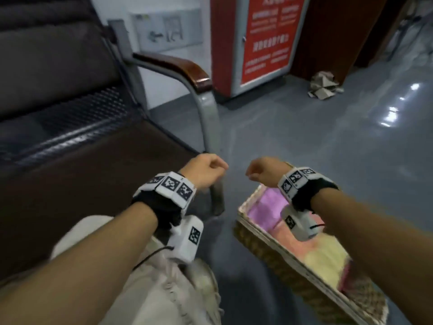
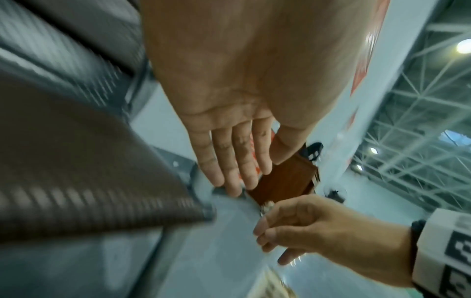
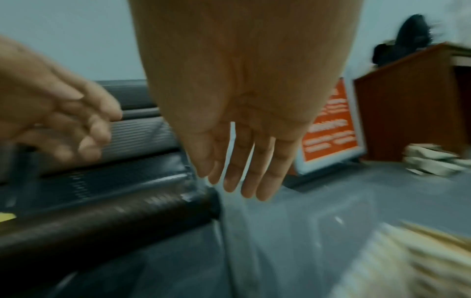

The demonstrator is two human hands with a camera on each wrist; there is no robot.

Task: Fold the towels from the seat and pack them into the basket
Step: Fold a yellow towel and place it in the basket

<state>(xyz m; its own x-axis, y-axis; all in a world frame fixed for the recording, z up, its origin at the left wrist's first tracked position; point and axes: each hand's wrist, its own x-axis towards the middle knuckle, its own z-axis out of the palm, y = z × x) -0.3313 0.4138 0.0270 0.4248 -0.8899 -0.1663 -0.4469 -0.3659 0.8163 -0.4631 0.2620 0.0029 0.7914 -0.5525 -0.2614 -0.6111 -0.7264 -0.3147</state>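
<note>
Towels (image 1: 276, 207): folded, soft, pink and pale yellow, lying inside the basket; count unclear.
Basket (image 1: 269, 249): 1, woven, rectangular, on the floor (image 1: 304, 141).
Left hand (image 1: 203, 171): fingers relaxed, apart, empty.
Right hand (image 1: 263, 170): fingers loose, empty.
Seat (image 1: 82, 165): 1, dark, ribbed.

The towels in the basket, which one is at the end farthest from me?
The pink towel. It lies at the far end of the basket, beside the right hand; the pale yellow towel fills the nearer end.
</note>
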